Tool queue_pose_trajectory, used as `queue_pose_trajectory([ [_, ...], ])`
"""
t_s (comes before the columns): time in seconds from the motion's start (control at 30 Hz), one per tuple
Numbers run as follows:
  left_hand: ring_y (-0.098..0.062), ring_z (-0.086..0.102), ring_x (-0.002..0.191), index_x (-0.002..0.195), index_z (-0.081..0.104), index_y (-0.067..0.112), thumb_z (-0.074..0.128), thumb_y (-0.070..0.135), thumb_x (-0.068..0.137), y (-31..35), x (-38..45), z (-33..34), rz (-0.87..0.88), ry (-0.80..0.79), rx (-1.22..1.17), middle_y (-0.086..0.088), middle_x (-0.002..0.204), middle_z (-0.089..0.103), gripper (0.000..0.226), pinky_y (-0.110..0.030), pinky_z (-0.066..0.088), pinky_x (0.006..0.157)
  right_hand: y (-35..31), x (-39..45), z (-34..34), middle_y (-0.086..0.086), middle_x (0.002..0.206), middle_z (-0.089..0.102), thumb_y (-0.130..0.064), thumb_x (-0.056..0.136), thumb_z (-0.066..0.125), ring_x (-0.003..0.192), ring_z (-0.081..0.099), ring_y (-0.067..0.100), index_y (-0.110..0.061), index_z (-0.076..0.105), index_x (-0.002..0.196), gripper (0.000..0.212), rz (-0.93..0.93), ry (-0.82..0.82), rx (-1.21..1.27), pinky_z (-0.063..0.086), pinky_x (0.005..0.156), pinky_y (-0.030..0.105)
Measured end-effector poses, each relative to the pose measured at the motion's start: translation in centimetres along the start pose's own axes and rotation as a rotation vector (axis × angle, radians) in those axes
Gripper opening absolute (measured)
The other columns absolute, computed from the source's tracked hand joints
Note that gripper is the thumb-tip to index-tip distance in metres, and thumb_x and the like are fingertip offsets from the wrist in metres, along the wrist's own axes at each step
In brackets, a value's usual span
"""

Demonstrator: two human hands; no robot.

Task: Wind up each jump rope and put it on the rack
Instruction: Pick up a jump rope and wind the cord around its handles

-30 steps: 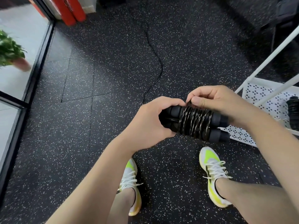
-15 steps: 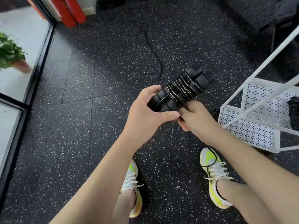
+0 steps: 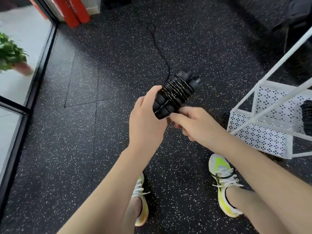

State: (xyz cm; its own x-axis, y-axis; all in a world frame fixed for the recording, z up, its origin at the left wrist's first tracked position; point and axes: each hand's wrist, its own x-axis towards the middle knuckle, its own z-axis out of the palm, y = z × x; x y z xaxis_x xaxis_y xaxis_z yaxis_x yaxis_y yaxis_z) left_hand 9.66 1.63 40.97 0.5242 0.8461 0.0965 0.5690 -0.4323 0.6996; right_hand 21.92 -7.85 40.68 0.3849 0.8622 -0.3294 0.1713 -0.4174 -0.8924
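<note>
A black jump rope [image 3: 175, 93] has its cord wound in several turns around its two foam handles, which point up and to the right. My left hand [image 3: 145, 120] grips the handles' lower end from the left. My right hand [image 3: 190, 122] is curled at the bundle's bottom right and seems to pinch the cord there, though its fingertips are hidden. A loose length of black cord [image 3: 158, 48] trails from the bundle away across the floor. The white perforated metal rack [image 3: 256, 132] stands at the right and holds another wound black rope [image 3: 306, 114].
The floor is dark speckled rubber. My two feet in white and yellow shoes [image 3: 222, 184] stand below the hands, a loop of cord lying over the right one. A glass wall with a black frame [image 3: 33, 85] runs along the left. Red cylinders [image 3: 74, 10] stand at the back.
The bundle has swung from lying level to pointing up and right. My right hand moved from on top of the coils down to the bundle's lower end. The view shifted slightly.
</note>
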Motion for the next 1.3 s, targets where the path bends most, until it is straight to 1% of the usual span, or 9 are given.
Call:
queue_pose_trajectory([
  [0.13, 0.004, 0.047, 0.090, 0.145, 0.048, 0.039, 0.073, 0.012, 0.081, -0.2, -0.4, 0.4, 0.004, -0.053, -0.023, 0.012, 0.118, 0.055, 0.074, 0.001, 0.031, 0.080, 0.1, 0.1, 0.0, -0.006, 0.056, 0.055, -0.039, 0.099, 0.055, 0.048, 0.043, 0.011, -0.012, 0.066, 0.074, 0.038, 0.016, 0.076, -0.019, 0.035, 0.057, 0.035],
  [0.33, 0.001, 0.055, 0.117, 0.150, 0.045, 0.037, 0.082, 0.022, 0.082, -0.5, -0.2, 0.2, 0.011, -0.107, -0.106, 0.017, 0.130, 0.061, 0.079, -0.020, 0.042, 0.103, -0.1, 0.0, -0.7, 0.000, 0.063, 0.065, -0.028, 0.098, 0.054, 0.050, 0.050, 0.013, -0.017, 0.064, 0.073, 0.029, -0.020, 0.068, -0.190, 0.040, 0.054, 0.034],
  [0.43, 0.006, 0.057, 0.101, 0.145, 0.045, 0.031, 0.086, 0.015, 0.079, -0.7, 0.2, 0.0, -0.101, -0.122, -0.129, 0.025, 0.114, 0.060, 0.079, 0.002, 0.037, 0.085, -0.3, -0.7, -0.6, -0.002, 0.063, 0.062, -0.028, 0.098, 0.054, 0.042, 0.047, 0.004, -0.017, 0.060, 0.081, 0.022, -0.040, -0.025, -0.410, 0.038, 0.045, 0.023],
  [0.53, 0.020, 0.055, 0.081, 0.124, 0.045, 0.029, 0.086, 0.008, 0.078, -1.3, 0.4, -0.2, -0.164, -0.142, -0.143, 0.029, 0.096, 0.054, 0.065, 0.003, 0.037, 0.065, -0.8, -1.5, -0.4, -0.007, 0.061, 0.055, -0.028, 0.099, 0.053, 0.043, 0.045, 0.005, -0.018, 0.055, 0.081, 0.021, -0.075, -0.064, -0.558, 0.033, 0.041, 0.020],
  [0.7, 0.007, 0.058, 0.091, 0.115, 0.054, 0.032, 0.088, 0.009, 0.073, -1.8, 0.6, -0.5, -0.132, -0.158, -0.106, 0.020, 0.100, 0.063, 0.059, -0.003, 0.039, 0.067, -1.7, -2.4, -1.2, -0.005, 0.078, 0.066, -0.025, 0.100, 0.052, 0.052, 0.054, 0.008, -0.022, 0.066, 0.114, 0.020, -0.205, -0.048, -0.688, 0.050, 0.055, 0.035],
  [0.83, 0.003, 0.060, 0.089, 0.115, 0.059, 0.036, 0.090, 0.010, 0.071, -1.8, 0.5, -0.4, -0.079, -0.245, -0.101, 0.018, 0.100, 0.066, 0.059, -0.006, 0.042, 0.068, -2.5, -2.2, -2.3, -0.006, 0.084, 0.066, -0.031, 0.100, 0.055, 0.060, 0.054, 0.008, -0.035, 0.067, 0.115, 0.019, -0.247, -0.010, -0.720, 0.045, 0.060, 0.035],
  [0.97, 0.005, 0.060, 0.083, 0.115, 0.061, 0.040, 0.093, 0.013, 0.067, -1.5, 0.3, -0.5, -0.028, -0.388, -0.106, 0.021, 0.096, 0.067, 0.064, -0.008, 0.044, 0.070, -2.3, -1.7, -3.8, -0.010, 0.099, 0.071, -0.037, 0.099, 0.054, 0.091, 0.061, 0.016, -0.040, 0.070, 0.112, 0.021, -0.356, 0.079, -0.786, 0.048, 0.079, 0.038],
  [1.13, -0.008, 0.068, 0.088, 0.116, 0.063, 0.042, 0.091, 0.010, 0.065, -1.1, 0.2, -1.1, 0.006, -0.570, -0.156, 0.016, 0.101, 0.071, 0.066, -0.033, 0.058, 0.085, -1.6, -0.6, -6.0, -0.016, 0.080, 0.069, -0.047, 0.085, 0.072, 0.092, 0.054, 0.016, -0.039, 0.077, 0.089, 0.010, -0.490, 0.133, -0.761, 0.041, 0.090, 0.047],
  [1.3, -0.029, 0.069, 0.102, 0.119, 0.062, 0.041, 0.090, 0.005, 0.066, -1.2, 0.3, -1.5, 0.024, -0.700, -0.262, 0.007, 0.112, 0.071, 0.070, -0.052, 0.056, 0.092, -0.9, -0.3, -7.3, -0.022, 0.079, 0.069, -0.052, 0.076, 0.074, 0.094, 0.056, 0.006, -0.041, 0.079, 0.083, 0.014, -0.387, 0.096, -0.497, 0.047, 0.090, 0.043],
])
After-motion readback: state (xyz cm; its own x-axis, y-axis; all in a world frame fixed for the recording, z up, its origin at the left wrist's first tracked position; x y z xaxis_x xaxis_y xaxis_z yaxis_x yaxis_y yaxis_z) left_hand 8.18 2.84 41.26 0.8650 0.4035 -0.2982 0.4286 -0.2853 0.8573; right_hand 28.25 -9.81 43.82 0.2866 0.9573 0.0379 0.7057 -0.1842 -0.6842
